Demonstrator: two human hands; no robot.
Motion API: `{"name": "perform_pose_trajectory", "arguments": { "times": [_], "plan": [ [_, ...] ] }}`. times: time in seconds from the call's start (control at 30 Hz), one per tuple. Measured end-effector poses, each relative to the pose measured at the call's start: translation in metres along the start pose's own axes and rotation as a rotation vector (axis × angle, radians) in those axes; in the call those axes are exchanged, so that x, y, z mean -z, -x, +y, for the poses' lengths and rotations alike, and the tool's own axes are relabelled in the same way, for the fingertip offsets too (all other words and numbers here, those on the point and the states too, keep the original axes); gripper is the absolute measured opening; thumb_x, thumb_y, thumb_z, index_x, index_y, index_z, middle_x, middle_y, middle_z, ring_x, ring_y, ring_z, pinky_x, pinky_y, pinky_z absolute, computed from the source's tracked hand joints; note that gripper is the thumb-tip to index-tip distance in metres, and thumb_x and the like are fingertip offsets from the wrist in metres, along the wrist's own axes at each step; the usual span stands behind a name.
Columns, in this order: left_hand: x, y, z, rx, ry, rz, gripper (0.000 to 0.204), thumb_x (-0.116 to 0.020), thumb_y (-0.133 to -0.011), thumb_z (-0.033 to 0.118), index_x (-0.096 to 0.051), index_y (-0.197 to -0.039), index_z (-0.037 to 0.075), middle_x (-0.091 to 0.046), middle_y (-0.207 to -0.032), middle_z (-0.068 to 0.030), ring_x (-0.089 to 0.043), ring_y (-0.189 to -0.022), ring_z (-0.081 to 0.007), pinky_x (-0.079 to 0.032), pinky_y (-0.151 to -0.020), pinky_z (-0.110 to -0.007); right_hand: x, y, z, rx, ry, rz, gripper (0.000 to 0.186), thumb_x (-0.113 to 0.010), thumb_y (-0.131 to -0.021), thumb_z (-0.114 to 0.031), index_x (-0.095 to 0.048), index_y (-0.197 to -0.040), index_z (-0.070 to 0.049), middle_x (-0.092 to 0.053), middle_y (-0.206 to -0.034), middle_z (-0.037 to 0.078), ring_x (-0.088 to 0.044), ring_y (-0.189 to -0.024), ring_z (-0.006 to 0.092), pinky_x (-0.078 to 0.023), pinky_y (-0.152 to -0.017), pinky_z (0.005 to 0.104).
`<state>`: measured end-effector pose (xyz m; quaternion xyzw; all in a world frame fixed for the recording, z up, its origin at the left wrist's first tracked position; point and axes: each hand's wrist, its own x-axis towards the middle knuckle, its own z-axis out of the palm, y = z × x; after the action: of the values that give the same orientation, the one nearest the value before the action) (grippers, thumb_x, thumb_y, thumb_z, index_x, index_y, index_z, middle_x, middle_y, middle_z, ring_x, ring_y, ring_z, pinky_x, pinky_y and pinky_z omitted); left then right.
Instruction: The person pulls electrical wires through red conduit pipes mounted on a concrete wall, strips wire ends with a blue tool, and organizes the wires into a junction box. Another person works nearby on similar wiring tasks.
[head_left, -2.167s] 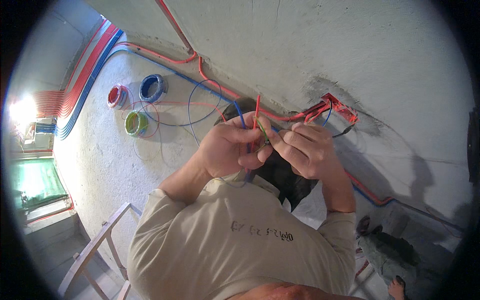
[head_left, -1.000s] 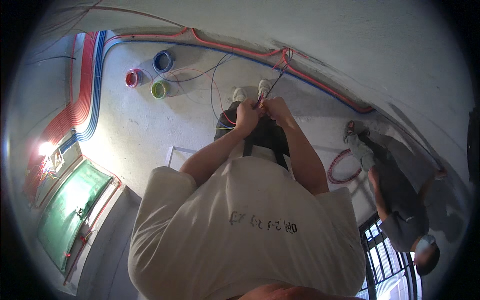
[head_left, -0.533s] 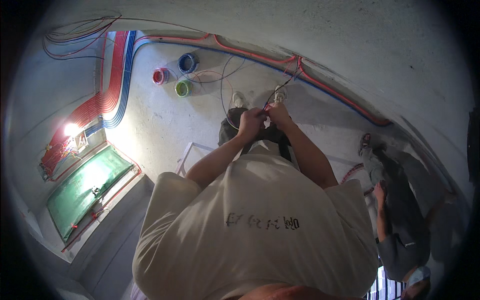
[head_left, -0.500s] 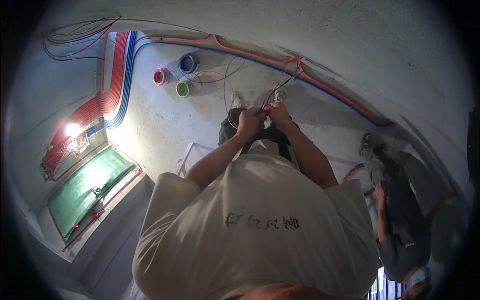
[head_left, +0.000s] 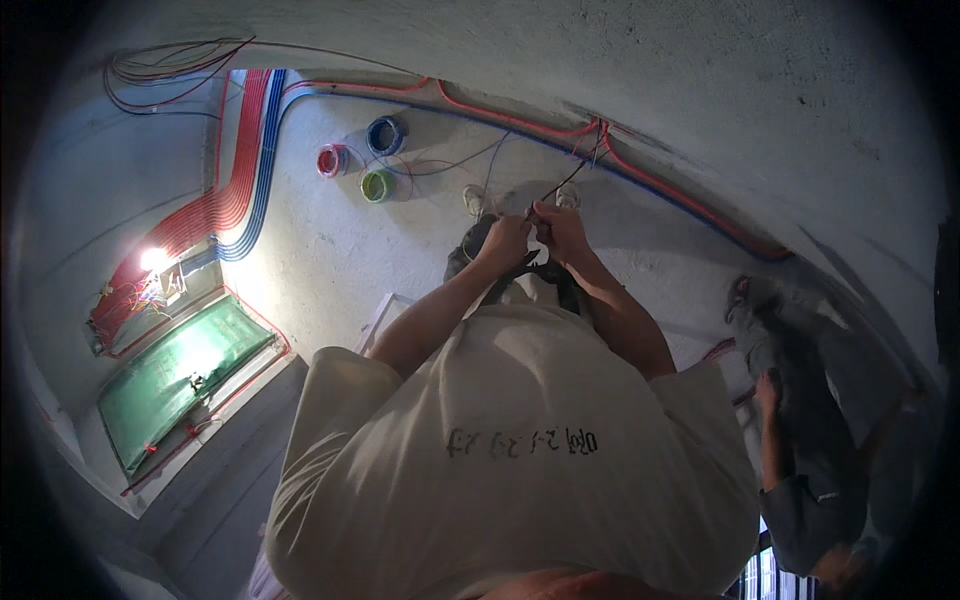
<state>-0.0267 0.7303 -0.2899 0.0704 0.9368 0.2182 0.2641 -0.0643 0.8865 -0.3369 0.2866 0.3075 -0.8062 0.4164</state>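
Head | both hands pinch wires (head_left: 556,190) | wire coils (head_left: 378,185) beyond, co-worker (head_left: 810,420) right

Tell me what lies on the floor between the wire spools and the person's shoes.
In the head view, loose thin wires trail across bare concrete floor between the three spools and the shoes; nothing else shows.

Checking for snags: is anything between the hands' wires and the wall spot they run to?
Nothing visible. The left hand and right hand pinch the wires, which run free to the wall channel. The spools lie off to the left.
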Motion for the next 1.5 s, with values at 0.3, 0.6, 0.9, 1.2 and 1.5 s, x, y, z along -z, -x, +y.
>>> {"name": "perform_pose_trajectory", "arguments": {
  "times": [0.3, 0.6, 0.9, 1.2, 1.5],
  "plan": [
    [0.009, 0.004, -0.006, 0.137, 0.242, 0.005, 0.022, -0.061, -0.090, 0.016, -0.069, -0.102, -0.001, -0.070, -0.098, -0.0236, -0.068, -0.095, -0.0428, -0.054, -0.081, -0.051, -0.014, -0.004, -0.007, -0.089, 0.183, -0.012, 0.020, -0.067, -0.099, -0.023, -0.072, -0.096, -0.004, -0.056, -0.072, -0.003, -0.044, -0.056, 0.0071, -0.033, -0.051, 0.0233],
    [-0.001, 0.111, -0.099, 0.669, 0.145, 0.064, 0.026, -0.064, -0.091, 0.021, -0.074, -0.106, 0.002, -0.069, -0.116, -0.0218, -0.066, -0.110, -0.0380, -0.054, -0.090, -0.048, -0.039, -0.004, -0.022, 0.201, 0.606, 0.153, 0.026, -0.061, -0.101, -0.028, -0.067, -0.088, -0.007, -0.048, -0.067, -0.005, -0.043, -0.054, 0.0067, -0.034, -0.048, 0.0259],
    [-0.044, 0.201, -0.097, 0.756, 1.150, 0.257, 0.043, -0.058, -0.079, -0.001, -0.075, -0.118, 0.004, -0.076, -0.114, -0.0142, -0.072, -0.099, -0.0253, -0.056, -0.086, -0.039, -0.038, -0.001, -0.031, 0.159, 0.566, 0.155, 0.022, -0.063, -0.102, -0.025, -0.064, -0.091, -0.006, -0.046, -0.070, -0.005, -0.037, -0.052, 0.0066, -0.029, -0.048, 0.0257],
    [-0.109, 0.137, -0.134, 0.135, 0.689, -0.113, 0.042, -0.046, -0.097, 0.012, -0.060, -0.134, -0.004, -0.059, -0.141, -0.0243, -0.052, -0.136, -0.0379, -0.039, -0.114, -0.044, -0.037, -0.004, -0.044, 0.107, 0.588, 0.131, 0.024, -0.062, -0.101, -0.026, -0.063, -0.091, -0.005, -0.044, -0.071, -0.004, -0.037, -0.053, 0.0054, -0.029, -0.047, 0.0237],
    [-0.216, 0.020, -0.187, 0.339, 0.760, 0.090, 0.036, -0.057, -0.095, 0.026, -0.068, -0.123, 0.005, -0.065, -0.131, -0.0230, -0.060, -0.123, -0.0320, -0.047, -0.103, -0.041, -0.049, 0.013, -0.045, 0.066, 0.628, 0.187, 0.028, -0.061, -0.104, -0.030, -0.061, -0.093, -0.004, -0.043, -0.071, -0.003, -0.033, -0.053, 0.0055, -0.027, -0.047, 0.0228]
  ]
}}
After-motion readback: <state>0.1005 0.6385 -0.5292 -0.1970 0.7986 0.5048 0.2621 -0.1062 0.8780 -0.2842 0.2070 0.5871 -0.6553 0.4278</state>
